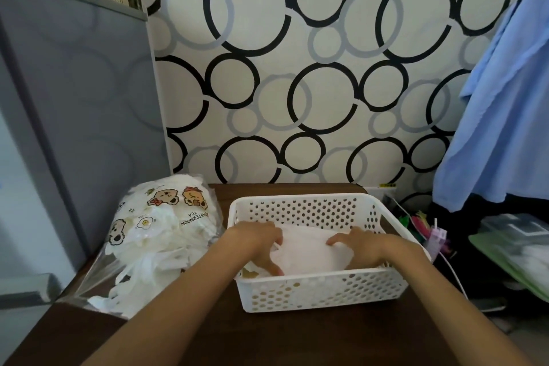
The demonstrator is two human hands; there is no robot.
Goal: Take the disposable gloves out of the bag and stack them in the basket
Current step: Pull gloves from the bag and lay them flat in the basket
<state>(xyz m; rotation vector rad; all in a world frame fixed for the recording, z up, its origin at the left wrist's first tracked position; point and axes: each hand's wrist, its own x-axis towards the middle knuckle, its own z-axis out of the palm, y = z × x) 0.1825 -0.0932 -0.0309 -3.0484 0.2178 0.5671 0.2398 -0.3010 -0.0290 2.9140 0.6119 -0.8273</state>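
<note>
Now both hands inside basket | left hand (pixel 261 242) pinching gloves (pixel 309 252) at their left edge | right hand (pixel 361 248) pressing curled fingers on right edge | white basket (pixel 320 291) on table (pixel 184 333) | bag (pixel 157 244) of gloves just left of basket

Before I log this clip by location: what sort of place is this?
Probably a room in a home, not a workshop. Circle-patterned wallpaper covers the wall, a blue garment hangs at the right, and both hands work in a white basket on a small dark wooden table.
</note>
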